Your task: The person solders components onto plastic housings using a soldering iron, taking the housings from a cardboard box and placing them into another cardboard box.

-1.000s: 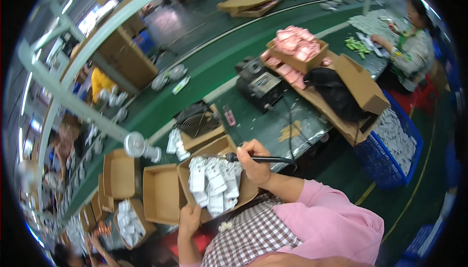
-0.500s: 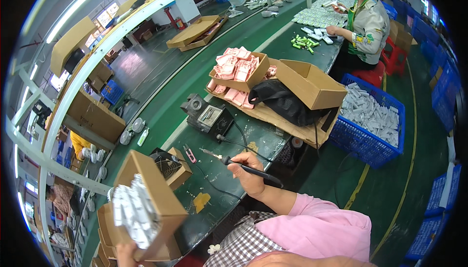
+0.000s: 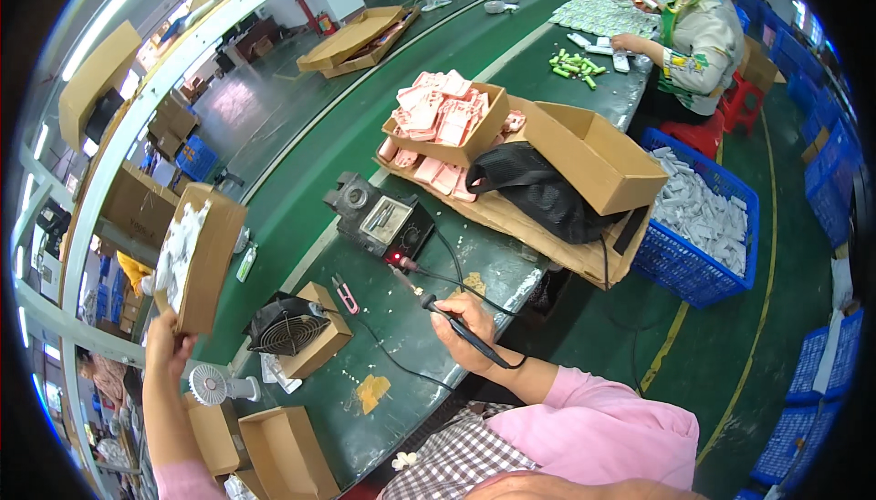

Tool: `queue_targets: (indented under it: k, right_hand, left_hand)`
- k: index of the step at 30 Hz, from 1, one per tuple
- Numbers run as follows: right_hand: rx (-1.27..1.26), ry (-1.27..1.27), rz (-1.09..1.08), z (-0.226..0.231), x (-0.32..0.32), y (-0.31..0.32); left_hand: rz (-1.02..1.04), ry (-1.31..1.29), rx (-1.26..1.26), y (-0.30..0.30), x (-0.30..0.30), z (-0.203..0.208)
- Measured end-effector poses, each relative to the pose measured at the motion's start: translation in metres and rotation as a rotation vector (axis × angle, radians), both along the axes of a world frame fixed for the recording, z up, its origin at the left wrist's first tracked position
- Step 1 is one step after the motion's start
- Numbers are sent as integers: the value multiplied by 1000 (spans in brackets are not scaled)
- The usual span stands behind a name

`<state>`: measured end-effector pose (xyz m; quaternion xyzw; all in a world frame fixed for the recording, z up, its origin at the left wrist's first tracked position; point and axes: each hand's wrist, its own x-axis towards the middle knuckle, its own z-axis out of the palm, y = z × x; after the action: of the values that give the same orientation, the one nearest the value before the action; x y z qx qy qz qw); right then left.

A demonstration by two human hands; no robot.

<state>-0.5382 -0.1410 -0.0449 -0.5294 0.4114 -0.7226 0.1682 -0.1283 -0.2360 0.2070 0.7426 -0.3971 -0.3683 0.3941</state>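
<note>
My left hand (image 3: 167,343) is raised at the left and grips the near end of a cardboard box (image 3: 212,267) filled with white plastic pieces (image 3: 180,254). The box is tilted, held up beside the white shelf frame. Over the near bench edge, my right hand (image 3: 467,325) is closed around the black handle of a soldering iron (image 3: 429,302), its tip pointing up-left. Just beyond the tip stands a black soldering station (image 3: 381,224) with a red light glowing. Pink-handled tweezers (image 3: 346,296) lie on the green bench left of the iron.
A black fan (image 3: 290,328) sits by a small carton, with a white handheld fan (image 3: 219,386) nearer. Open cardboard boxes (image 3: 290,454) stand at lower left. Pink pieces (image 3: 443,108) fill a box beside a black bag (image 3: 534,192). A blue crate (image 3: 689,267) and a seated co-worker (image 3: 703,44) are right.
My left hand has carried the box of white pieces up and away, from the near left to beside the shelf frame. The soldering iron stays in my right hand, slightly lower. The station's red light now shows.
</note>
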Motion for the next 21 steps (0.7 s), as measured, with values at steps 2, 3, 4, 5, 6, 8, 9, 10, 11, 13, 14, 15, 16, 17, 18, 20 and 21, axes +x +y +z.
queue_targets:
  k: [2,3,4,5,6,8,9,10,11,13,14,15,16,17,18,20,21]
  right_hand:
    - [-94,87,-21,-2,5,-7]
    - [-72,105,-1,-4,6,-5]
    - [-100,177,-41,-8,3,-7]
    - [-118,220,-38,-6,5,-5]
    - [-128,253,-25,-8,4,-6]
    - [-139,322,-36,-10,4,-7]
    - [-138,346,-38,-10,5,-9]
    - [-136,370,-45,-11,6,-10]
    - [-130,389,-41,-13,7,-11]
    - [-128,410,-36,-16,8,-16]
    - [-124,417,-32,-17,8,-18]
    - [-113,426,-42,-17,8,-18]
    - [-106,442,-28,-16,8,-17]
    - [-99,458,-12,-16,7,-17]
    - [-109,473,-14,-19,7,-17]
    - [-98,499,-5,-16,6,-15]
    - [-103,521,-2,-15,6,-15]
  left_hand:
    - [-20,49,-30,-35,4,-21]
    - [-21,103,-32,-54,8,-34]
    - [36,84,8,-74,-17,-42]
    - [21,77,89,-90,-16,-50]
    - [8,66,128,-107,-24,-60]
    - [-27,49,206,-132,-30,-77]
    - [-26,38,229,-148,-34,-87]
    - [-18,50,262,-159,-32,-96]
    - [-9,18,263,-168,-27,-106]
    - [7,-25,282,-186,-21,-125]
    - [10,-11,299,-200,-21,-132]
    - [23,1,318,-209,-17,-139]
    - [28,-3,364,-222,-13,-146]
    - [35,-4,403,-234,-9,-152]
    - [45,-5,442,-243,-6,-158]
    - [51,-15,480,-259,4,-171]
    - [58,-31,468,-263,2,-174]
